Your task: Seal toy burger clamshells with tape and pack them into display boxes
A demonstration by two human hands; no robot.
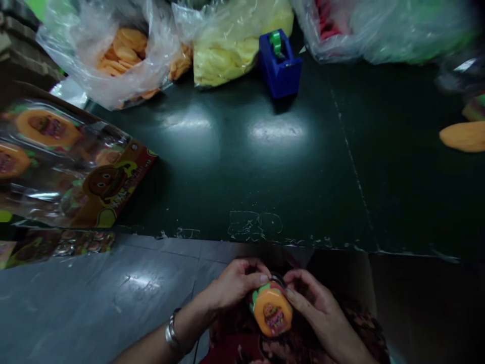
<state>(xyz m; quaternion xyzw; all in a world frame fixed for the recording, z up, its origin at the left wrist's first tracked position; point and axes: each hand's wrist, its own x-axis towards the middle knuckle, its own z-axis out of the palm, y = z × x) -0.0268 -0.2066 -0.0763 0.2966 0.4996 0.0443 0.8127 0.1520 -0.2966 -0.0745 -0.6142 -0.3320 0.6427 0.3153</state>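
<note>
My left hand [242, 283] and my right hand [312, 298] are closed around the upper edge of a burger-shaped toy [273, 312], just below the table's front edge and above my lap. The toy has an orange round face with a printed burger label, and green and red layers show behind it. Between my fingertips, at the toy's top, is a small dark curved piece [278, 279]; its kind is unclear. The thumb and fingers of each hand press together close to that piece.
The dark green table [242, 172] bears a display box of burger toys [71, 167] at left. Along the back stand plastic bags of orange pieces [125, 50] and yellow pieces [223, 55], with a blue tape dispenser [280, 65]. An orange piece [463, 137] lies far right.
</note>
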